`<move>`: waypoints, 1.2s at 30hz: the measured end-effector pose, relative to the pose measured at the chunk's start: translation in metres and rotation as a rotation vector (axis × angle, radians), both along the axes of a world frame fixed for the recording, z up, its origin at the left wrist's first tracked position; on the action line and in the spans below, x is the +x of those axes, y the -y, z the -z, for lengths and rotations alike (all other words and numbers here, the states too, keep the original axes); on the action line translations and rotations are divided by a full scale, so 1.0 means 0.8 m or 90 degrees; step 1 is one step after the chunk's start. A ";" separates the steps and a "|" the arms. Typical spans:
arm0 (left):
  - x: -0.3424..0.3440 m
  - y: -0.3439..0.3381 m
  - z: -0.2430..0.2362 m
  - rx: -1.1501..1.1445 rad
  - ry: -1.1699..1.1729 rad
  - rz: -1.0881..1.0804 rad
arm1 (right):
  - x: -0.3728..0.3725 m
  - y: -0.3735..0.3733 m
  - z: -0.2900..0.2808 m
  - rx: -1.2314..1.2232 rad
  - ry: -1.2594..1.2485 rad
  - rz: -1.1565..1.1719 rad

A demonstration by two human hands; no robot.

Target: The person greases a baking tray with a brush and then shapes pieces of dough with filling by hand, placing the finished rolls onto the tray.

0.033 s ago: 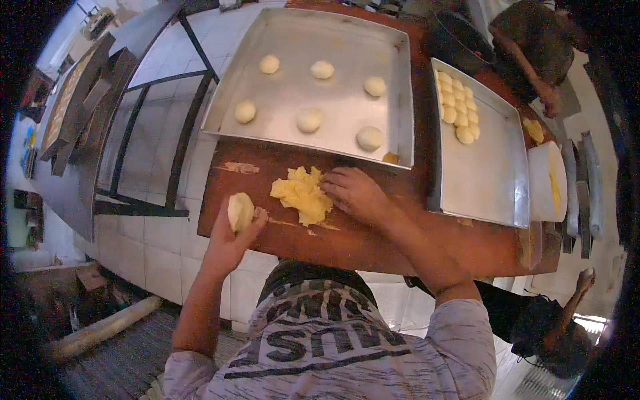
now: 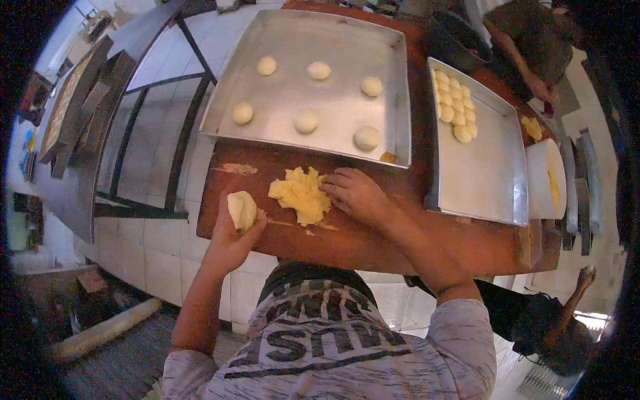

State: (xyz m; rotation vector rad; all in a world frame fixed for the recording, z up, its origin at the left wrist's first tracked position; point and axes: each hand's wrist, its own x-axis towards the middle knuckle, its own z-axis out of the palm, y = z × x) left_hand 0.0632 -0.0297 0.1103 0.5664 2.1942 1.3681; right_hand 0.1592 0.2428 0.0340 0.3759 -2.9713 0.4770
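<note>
My left hand (image 2: 233,237) holds a piece of pale dough (image 2: 241,211) cupped between thumb and fingers, just left of a crumbly yellow mass (image 2: 297,193) lying on the wooden worktop (image 2: 360,250). On that mass's right side, the curled fingers of my right hand (image 2: 357,200) grip at its edge; their tips are partly hidden. Above both hands, a large metal tray (image 2: 307,93) holds several spaced dough balls (image 2: 307,121).
At right are a narrower tray (image 2: 477,180) with packed dough balls and a white tub (image 2: 543,180). One co-worker (image 2: 527,40) is beside a dark pan (image 2: 457,37), another (image 2: 560,313) at lower right. A black metal frame (image 2: 140,93) and stacked trays (image 2: 70,103) stand left.
The co-worker's arm at the upper right has shifted very slightly. My hands and the dough look much the same.
</note>
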 end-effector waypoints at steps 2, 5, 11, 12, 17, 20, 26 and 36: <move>-0.001 -0.022 -0.004 0.033 -0.088 0.035 | 0.012 0.000 -0.027 -0.223 0.030 0.133; -0.003 -0.073 -0.007 0.119 -0.118 0.116 | 0.053 0.003 -0.079 -0.809 0.080 0.403; 0.047 -0.176 0.005 0.289 0.181 0.067 | 0.090 0.032 -0.102 -1.279 -0.059 0.359; 0.055 -0.184 0.008 0.320 0.202 0.053 | 0.088 0.032 -0.096 -1.148 -0.122 0.437; 0.057 -0.181 0.024 0.276 0.270 0.136 | 0.075 0.030 -0.088 -0.357 -0.309 0.428; 0.041 -0.160 0.023 0.411 0.358 0.194 | 0.071 0.035 -0.101 -0.050 -0.227 0.341; 0.058 -0.128 -0.012 0.447 0.230 0.222 | 0.059 0.033 -0.124 -0.311 -0.190 0.294; 0.041 -0.147 -0.032 0.501 0.555 -0.092 | 0.063 0.072 -0.123 -0.030 -0.299 0.192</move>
